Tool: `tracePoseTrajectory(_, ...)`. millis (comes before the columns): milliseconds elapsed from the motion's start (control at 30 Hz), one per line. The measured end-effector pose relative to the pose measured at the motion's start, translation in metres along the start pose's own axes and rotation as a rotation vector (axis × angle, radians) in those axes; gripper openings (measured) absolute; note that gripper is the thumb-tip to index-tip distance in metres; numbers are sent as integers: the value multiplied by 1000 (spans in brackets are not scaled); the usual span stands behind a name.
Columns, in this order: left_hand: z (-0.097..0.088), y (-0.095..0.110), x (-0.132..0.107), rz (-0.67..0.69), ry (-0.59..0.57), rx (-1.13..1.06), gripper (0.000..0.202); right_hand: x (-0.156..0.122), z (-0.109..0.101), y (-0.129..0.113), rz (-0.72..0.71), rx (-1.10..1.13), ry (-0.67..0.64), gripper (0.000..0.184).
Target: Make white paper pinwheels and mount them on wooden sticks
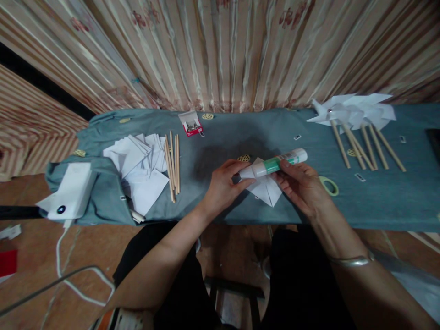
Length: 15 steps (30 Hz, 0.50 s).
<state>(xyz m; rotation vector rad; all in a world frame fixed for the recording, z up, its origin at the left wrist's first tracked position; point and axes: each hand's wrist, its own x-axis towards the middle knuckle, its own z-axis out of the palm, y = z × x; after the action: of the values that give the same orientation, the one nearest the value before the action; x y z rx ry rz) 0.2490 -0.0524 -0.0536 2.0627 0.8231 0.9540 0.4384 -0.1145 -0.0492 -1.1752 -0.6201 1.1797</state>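
A white-and-green plastic glue tube [273, 165] lies slanted in both hands at the middle of the table, its white cap end pointing to eight o'clock. The left hand [222, 188] pinches that cap end between thumb and fingers; the right hand [302, 185] closes round the tube's green body. Just beneath them rests a folded white paper shape [266, 191] on the grey-blue cloth-covered table [395, 197]. At three o'clock of the right hand, just beside it, lies a pale green tape ring [330, 185]. Toward two o'clock, well apart, are finished white paper pinwheels on wooden sticks [357, 123]. At nine o'clock lie loose wooden sticks [173, 165] beside a heap of white paper squares [137, 165]. At eleven o'clock stands a small open red box of pins [191, 123].
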Motion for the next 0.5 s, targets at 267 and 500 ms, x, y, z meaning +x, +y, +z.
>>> tracePoseTrajectory(267,-1,-2,-2,21,-15,77,33,-3,6,-1,6,33,63,29)
tracePoseTrajectory(500,-2,-1,-3,58,-1,126,31,-1,7,0,-11,6,68,31)
